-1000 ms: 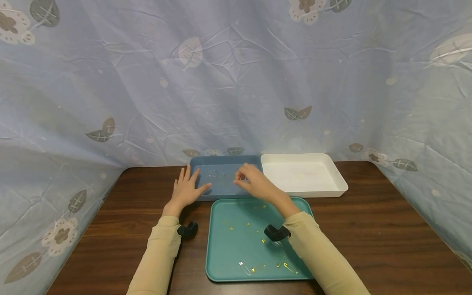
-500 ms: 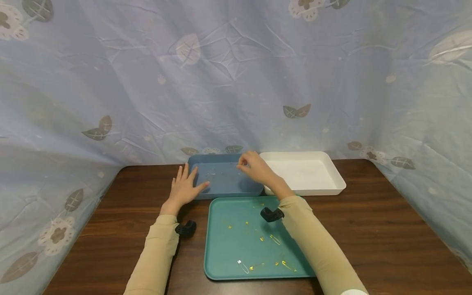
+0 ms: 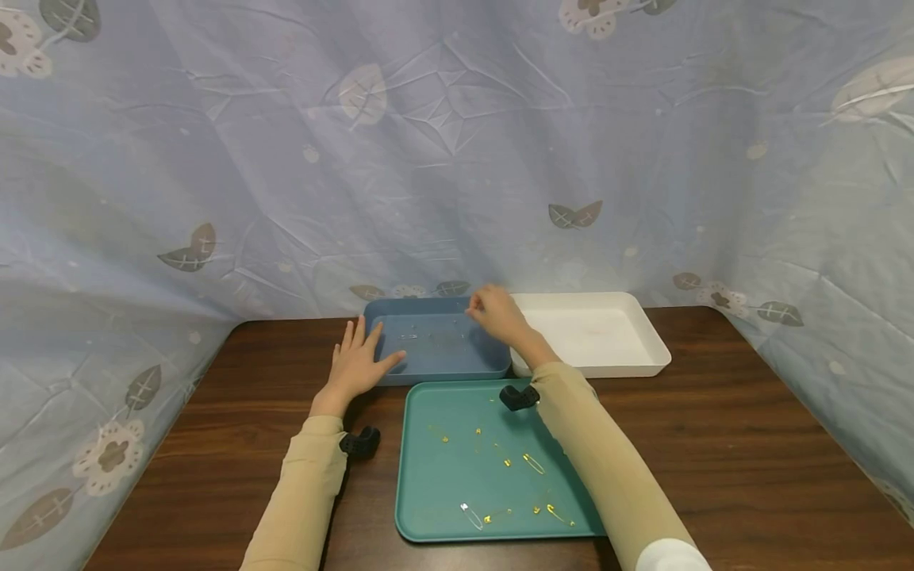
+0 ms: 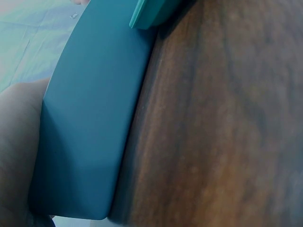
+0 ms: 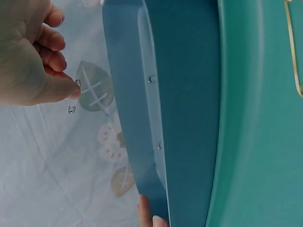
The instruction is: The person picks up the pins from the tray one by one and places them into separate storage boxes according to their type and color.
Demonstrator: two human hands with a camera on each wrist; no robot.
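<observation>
My right hand (image 3: 500,317) pinches a small silver safety pin (image 5: 71,110) between thumb and fingers, above the right back part of the blue tray (image 3: 435,378). Seen from the right wrist, the pin hangs below the thumb tip, clear of the tray. Several small silver pins (image 3: 409,337) lie on the blue tray's floor. At that tray's left side, my left hand (image 3: 353,371) has its fingers spread and straight, touching the edge. The left wrist view shows part of that hand against the tray's outer wall (image 4: 87,113).
In front lies a green tray (image 3: 428,496) with scattered gold safety pins (image 3: 533,464) and a silver one (image 3: 471,516). A white tray (image 3: 593,370) stands right of the blue one, partly behind my right hand. Behind the table hangs a patterned curtain (image 3: 457,182).
My right hand has moved back and slightly right above the blue tray, uncovering more of its floor. The left hand stays at the tray's edge.
</observation>
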